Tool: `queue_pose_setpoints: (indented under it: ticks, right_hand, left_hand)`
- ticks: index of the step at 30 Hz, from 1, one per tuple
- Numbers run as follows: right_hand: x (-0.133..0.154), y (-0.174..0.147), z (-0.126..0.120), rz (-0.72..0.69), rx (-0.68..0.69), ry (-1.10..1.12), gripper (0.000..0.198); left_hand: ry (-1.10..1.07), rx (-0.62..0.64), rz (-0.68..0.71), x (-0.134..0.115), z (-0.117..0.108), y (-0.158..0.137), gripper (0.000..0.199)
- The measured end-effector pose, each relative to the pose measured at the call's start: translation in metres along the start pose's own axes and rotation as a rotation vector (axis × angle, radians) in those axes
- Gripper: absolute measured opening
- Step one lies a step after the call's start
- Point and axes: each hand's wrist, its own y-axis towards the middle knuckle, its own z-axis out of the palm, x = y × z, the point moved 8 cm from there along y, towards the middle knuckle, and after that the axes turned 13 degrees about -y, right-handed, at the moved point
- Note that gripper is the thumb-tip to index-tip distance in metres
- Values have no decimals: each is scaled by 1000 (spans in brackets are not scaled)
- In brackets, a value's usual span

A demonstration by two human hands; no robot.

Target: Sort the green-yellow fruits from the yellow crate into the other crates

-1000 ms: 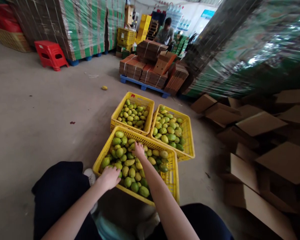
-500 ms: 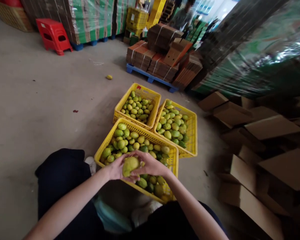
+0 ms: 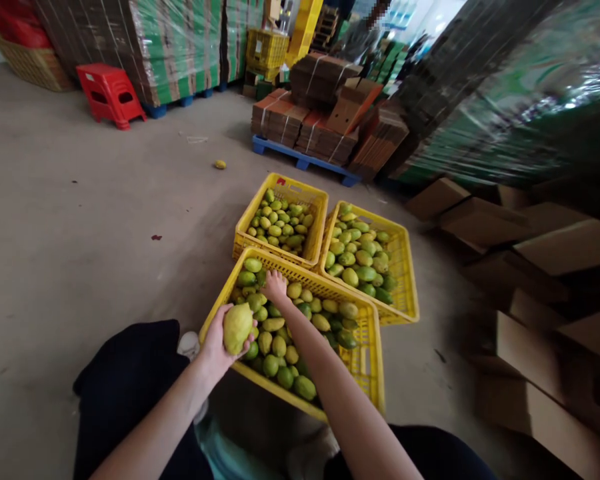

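My left hand (image 3: 216,343) is wrapped round a large yellow-green lemon (image 3: 238,329), held up over the near-left edge of the front yellow crate (image 3: 300,408). Deeper in that crate, near its far side, my right hand (image 3: 275,287) reaches down among the fruit. Its fingers curl at a green lemon (image 3: 261,277), though the fingertips are partly hidden. Green and yellow lemons fill most of the front crate, with bare plastic mesh showing at its right end.
Behind stand two more yellow crates, a left one (image 3: 240,241) and a right one (image 3: 411,293), both holding lemons. One lemon (image 3: 220,164) lies on the floor. Cardboard boxes (image 3: 555,247) crowd the right side. A blue pallet (image 3: 303,160) carries bundled cardboard; a red stool (image 3: 111,93) stands far left.
Both hands were together round the large lemon. My right hand has left it and moved forward into the front crate, while my left hand keeps the lemon and has shifted slightly left.
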Motion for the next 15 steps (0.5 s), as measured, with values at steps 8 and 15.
queue_pose_setpoints:
  ticks: [8,15]
  right_hand:
    - [6,23,12,62,0,6,42]
    - [-56,-35,-9,56,78,608,31]
  left_hand:
    - [-108,-74,31,-8,-20,-3,33]
    - [-97,25,43,3,19,-6,30]
